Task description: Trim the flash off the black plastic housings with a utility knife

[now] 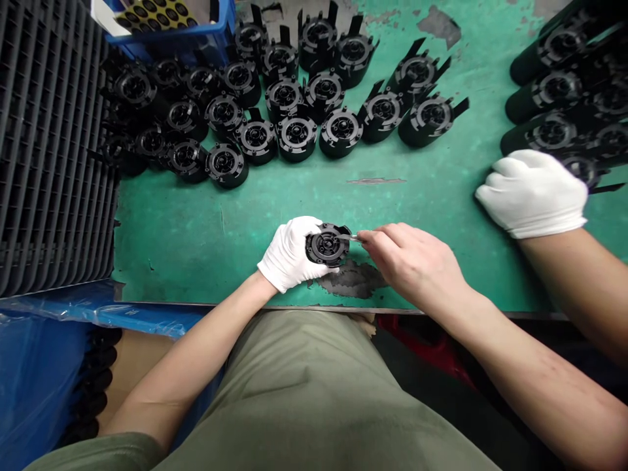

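Observation:
My left hand (293, 254), in a white glove, grips a round black plastic housing (328, 244) near the table's front edge. Its ribbed, ringed face is turned up toward me. Bare and closed, my right hand (409, 261) pinches a thin metal tool (354, 238) that looks like tweezers. The tool's tip reaches over the right part of the housing's face; whether it touches anything there I cannot tell. My fingers hide the tool's rear part.
Several similar black housings (297, 134) stand across the back of the green table (196, 222). More housings (554, 131) are at the right, beside another person's gloved hand (534, 193). A blue bin (171, 42) with round stickers and black stacked grilles (49, 144) occupy the left.

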Demonstrator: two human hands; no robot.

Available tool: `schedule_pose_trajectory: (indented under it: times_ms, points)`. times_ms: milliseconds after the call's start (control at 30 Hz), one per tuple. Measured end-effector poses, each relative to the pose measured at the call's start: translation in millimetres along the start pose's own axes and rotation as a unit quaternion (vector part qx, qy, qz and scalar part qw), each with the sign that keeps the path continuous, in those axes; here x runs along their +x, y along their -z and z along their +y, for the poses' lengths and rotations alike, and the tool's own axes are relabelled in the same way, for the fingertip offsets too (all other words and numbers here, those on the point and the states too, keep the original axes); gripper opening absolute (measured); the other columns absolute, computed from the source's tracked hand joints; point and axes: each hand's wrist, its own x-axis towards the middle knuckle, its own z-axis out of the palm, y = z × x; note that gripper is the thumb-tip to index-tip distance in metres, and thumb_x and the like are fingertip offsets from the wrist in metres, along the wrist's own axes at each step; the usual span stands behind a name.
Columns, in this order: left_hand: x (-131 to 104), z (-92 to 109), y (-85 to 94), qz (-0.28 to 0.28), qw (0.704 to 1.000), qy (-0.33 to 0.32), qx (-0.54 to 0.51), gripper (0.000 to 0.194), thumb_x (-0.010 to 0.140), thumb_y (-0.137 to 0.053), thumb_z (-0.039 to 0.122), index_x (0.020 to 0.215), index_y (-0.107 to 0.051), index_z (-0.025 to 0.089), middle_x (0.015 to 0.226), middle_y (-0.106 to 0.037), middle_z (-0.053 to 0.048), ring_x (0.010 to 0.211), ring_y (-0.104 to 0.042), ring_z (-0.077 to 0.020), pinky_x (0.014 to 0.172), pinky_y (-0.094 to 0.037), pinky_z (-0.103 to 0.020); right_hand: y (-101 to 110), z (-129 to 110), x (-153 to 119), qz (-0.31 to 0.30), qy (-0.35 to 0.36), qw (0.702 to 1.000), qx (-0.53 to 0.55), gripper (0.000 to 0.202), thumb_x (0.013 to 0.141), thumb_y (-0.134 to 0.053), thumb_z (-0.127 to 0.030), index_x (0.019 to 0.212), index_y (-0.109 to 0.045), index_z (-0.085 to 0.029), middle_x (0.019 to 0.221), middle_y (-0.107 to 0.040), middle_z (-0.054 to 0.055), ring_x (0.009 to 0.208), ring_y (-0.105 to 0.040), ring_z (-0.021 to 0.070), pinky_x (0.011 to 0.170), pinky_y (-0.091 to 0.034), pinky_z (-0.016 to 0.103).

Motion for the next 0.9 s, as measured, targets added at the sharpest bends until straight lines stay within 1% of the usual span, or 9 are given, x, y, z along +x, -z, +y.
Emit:
schedule_pose_trajectory:
  times_ms: [133, 267, 433, 533, 667, 800, 900]
  points:
    - [0.6, 2.2, 1.1, 0.001, 1.000, -0.001, 0.003, 0.085, 0.057, -0.101, 0.074, 0.118, -0.074, 0.022, 0.118, -0.078, -0.013, 0.112, -0.078, -0.0355, 0.101, -0.064, -0.047, -0.3, -4.6, -0.3, -0.008, 0.002, 1.000, -0.011, 0.017, 0.109, -0.058, -0.014, 0.121, -0.070, -0.018, 0.093, -0.074, 0.006, 0.082, -0.064, 0.0193, 0.070, -0.042, 0.033]
    - [0.4, 2.2, 1.7, 0.017, 1.000, -0.018, -0.003, 0.082, 0.057, -0.103, 0.070, 0.116, -0.074, 0.020, 0.116, -0.078, -0.013, 0.109, -0.079, -0.0344, 0.099, -0.064, -0.046, -3.1, -7.5, -1.6, -0.009, 0.002, 1.000, -0.009, 0.015, 0.109, -0.058, -0.016, 0.118, -0.070, -0.018, 0.092, -0.073, 0.005, 0.081, -0.064, 0.0183, 0.068, -0.041, 0.032]
    - [0.9, 2.1, 1.8, 0.012, 1.000, -0.020, 0.000, 0.083, 0.056, -0.103, 0.071, 0.116, -0.074, 0.021, 0.116, -0.078, -0.013, 0.109, -0.079, -0.0345, 0.098, -0.064, -0.046, -0.4, -4.1, 1.4, -0.021, 0.019, 0.999, -0.022, 0.025, 0.105, -0.053, -0.005, 0.117, -0.070, -0.018, 0.090, -0.070, 0.006, 0.080, -0.059, 0.0201, 0.069, -0.040, 0.033]
    - [0.5, 1.2, 1.1, 0.002, 1.000, -0.008, 0.007, 0.084, 0.056, -0.101, 0.074, 0.116, -0.074, 0.022, 0.118, -0.078, -0.013, 0.111, -0.078, -0.0354, 0.100, -0.064, -0.047, 3.9, -1.7, 4.1, -0.027, 0.039, 0.999, -0.026, 0.031, 0.103, -0.050, -0.002, 0.122, -0.070, -0.017, 0.093, -0.071, 0.007, 0.081, -0.059, 0.0214, 0.071, -0.042, 0.034]
    - [-0.1, 1.2, 0.5, 0.010, 1.000, -0.015, 0.000, 0.083, 0.056, -0.102, 0.073, 0.116, -0.075, 0.022, 0.117, -0.078, -0.012, 0.110, -0.079, -0.0350, 0.100, -0.064, -0.046, 9.3, 2.5, 7.9, -0.049, 0.061, 0.996, -0.047, 0.032, 0.105, -0.048, -0.003, 0.121, -0.071, -0.017, 0.095, -0.072, 0.008, 0.082, -0.058, 0.0222, 0.075, -0.043, 0.034]
    - [1.2, 3.2, 1.3, 0.010, 1.000, -0.011, -0.001, 0.082, 0.055, -0.103, 0.071, 0.115, -0.075, 0.022, 0.114, -0.079, -0.012, 0.107, -0.079, -0.0345, 0.098, -0.064, -0.046, 11.1, 9.0, 11.4, -0.068, 0.094, 0.992, -0.056, 0.031, 0.105, -0.046, -0.002, 0.117, -0.071, -0.016, 0.091, -0.070, 0.007, 0.080, -0.059, 0.0223, 0.072, -0.041, 0.035]
    - [3.2, 4.1, 2.4, 0.001, 1.000, -0.007, -0.007, 0.080, 0.057, -0.101, 0.075, 0.110, -0.075, 0.022, 0.115, -0.079, -0.013, 0.108, -0.079, -0.0351, 0.099, -0.064, -0.047, 9.7, 13.5, 7.9, -0.048, 0.090, 0.994, -0.038, 0.024, 0.108, -0.050, -0.007, 0.118, -0.071, -0.016, 0.089, -0.068, 0.005, 0.079, -0.060, 0.0214, 0.070, -0.042, 0.035]
